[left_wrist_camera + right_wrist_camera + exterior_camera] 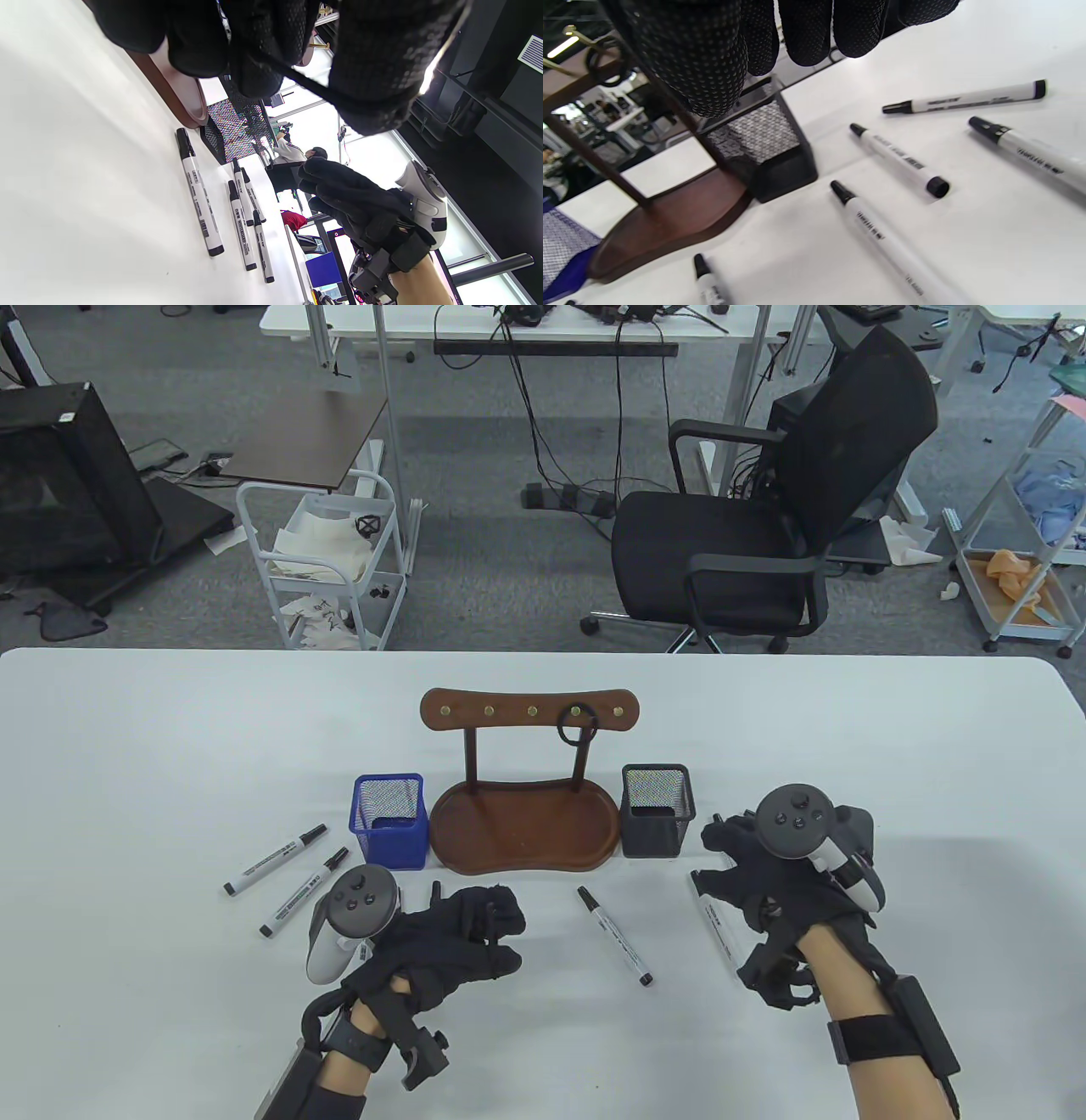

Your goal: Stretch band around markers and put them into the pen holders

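My left hand [496,933] hovers over the table in front of the wooden rack, fingers curled. In the left wrist view a thin black band [305,84] runs taut across its fingers [373,63]. My right hand [731,857] hangs beside the black mesh pen holder [656,810], fingers [801,34] relaxed and holding nothing, above several white markers [899,159]. One marker [717,929] lies partly under it and another [615,935] lies between the hands. Two markers [276,859] lie left, near the blue mesh holder [390,820]. Another black band [577,727] hangs on a rack peg.
The wooden rack [530,710] stands on its brown tray [522,836] between the two pen holders. Beyond the table's far edge are a black office chair [764,517] and a white cart [318,560].
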A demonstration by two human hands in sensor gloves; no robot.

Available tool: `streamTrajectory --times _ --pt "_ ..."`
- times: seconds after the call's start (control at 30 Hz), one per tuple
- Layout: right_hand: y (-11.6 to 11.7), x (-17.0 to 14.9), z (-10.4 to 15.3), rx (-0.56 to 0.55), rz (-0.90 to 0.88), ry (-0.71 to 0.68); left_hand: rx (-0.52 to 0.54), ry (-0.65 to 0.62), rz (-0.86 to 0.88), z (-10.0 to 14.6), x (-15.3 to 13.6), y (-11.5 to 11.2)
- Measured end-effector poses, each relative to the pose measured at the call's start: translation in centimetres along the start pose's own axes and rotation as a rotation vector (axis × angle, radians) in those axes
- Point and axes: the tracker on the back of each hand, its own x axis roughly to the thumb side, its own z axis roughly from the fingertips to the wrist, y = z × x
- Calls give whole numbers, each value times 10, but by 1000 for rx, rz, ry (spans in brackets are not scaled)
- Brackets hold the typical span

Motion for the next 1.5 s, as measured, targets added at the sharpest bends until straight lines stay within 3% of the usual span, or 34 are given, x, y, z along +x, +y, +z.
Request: streamTrajectory --times 0.33,0.77,1.17,1.5 --pt "-15 -40 -42 -38 0 173 -1 4 -9 0 0 0" --pt "3 -77 -101 -45 70 387 5 1 -33 1 1 2" --pt "12 -80 -128 -26 183 444 7 -8 -3 2 1 4" --pt "24 -87 -135 -24 203 475 0 -18 10 2 2 4"
